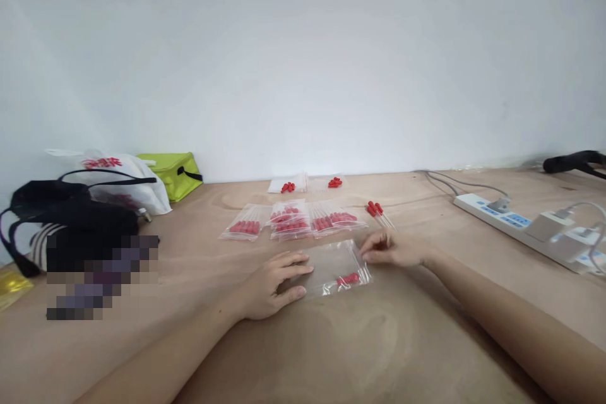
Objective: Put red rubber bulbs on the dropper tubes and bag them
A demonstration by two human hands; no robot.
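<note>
A clear zip bag (324, 262) lies flat on the table with a red-bulbed dropper (349, 279) inside, near its right end. My left hand (274, 284) rests palm down at the bag's left end, fingers stretched out over its edge. At the upper right corner of the bag, my right hand (386, 249) has thumb and forefinger pinched on its edge; the other fingers are curled. Just beyond that hand lie a few loose red-bulbed glass droppers (375, 209). Filled zip bags (245, 223) of droppers overlap in a row past the open bag.
Two more bags (299, 184) with red bulbs (334, 182) lie near the wall. A white power strip (514, 221) with chargers and cables sits right. At left are a black bag (89, 221), a white plastic bag (137, 180) and a lime-green bag (173, 173).
</note>
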